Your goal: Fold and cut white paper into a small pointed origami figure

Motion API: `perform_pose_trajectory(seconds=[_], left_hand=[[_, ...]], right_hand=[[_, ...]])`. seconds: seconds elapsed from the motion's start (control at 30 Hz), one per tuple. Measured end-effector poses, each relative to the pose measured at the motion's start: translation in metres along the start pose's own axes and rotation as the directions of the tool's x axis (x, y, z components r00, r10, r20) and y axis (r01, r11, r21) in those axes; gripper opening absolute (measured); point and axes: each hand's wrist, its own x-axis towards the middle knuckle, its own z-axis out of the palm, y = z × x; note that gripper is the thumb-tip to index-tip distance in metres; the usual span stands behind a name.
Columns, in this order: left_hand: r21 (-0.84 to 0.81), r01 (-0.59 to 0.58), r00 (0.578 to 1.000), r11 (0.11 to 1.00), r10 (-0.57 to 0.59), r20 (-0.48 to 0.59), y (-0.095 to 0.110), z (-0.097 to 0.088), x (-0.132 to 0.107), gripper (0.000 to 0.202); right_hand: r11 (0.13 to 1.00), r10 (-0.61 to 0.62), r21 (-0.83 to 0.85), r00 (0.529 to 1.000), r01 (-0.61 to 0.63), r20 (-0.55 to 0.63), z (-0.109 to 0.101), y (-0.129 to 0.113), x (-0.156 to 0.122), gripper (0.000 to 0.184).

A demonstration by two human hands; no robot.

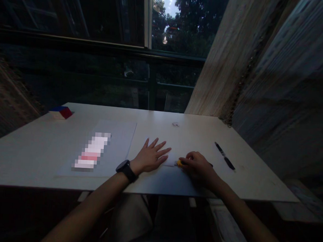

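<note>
While left hand (151, 156) lies flat on a white sheet (171, 160), fingers spread and released, right hand (198, 166) is clenched around a yellow tool (179, 162) at the sheet's edge. Tool mostly hidden by fingers, type unreadable in dim light. Pen (224, 156) right of tool, bare table (26, 157) between.

Dim room at dusk, white table (40, 154) by a window (102, 16).
Behind the table, a dark railing (154, 57) and trees (193, 25) under fading sky; right of it hangs a pale curtain (235, 60); a small lamp (165, 41) glows beyond.
</note>
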Motion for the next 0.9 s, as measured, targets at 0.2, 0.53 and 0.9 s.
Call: perform_pose_trajectory(seconds=[0.2, 0.53, 0.9], left_hand=[[-0.014, 0.038, 0.999, 0.999, -0.038, -0.006, 0.005, 0.005, -0.002, 0.050], [-0.018, 0.068, 0.997, 0.998, -0.068, -0.023, 0.009, 0.006, -0.003, 0.051], [-0.013, 0.082, 0.996, 0.997, -0.083, -0.020, 0.010, 0.004, -0.004, 0.049]], right_hand=[[1.000, -0.005, 0.019, 0.999, 0.006, -0.037, 0.003, -0.010, -0.002, 0.029], [1.000, 0.018, 0.002, 0.999, -0.017, -0.041, 0.002, -0.019, -0.002, 0.027], [0.999, 0.034, 0.001, 0.997, -0.034, -0.062, 0.003, -0.022, -0.006, 0.029]])
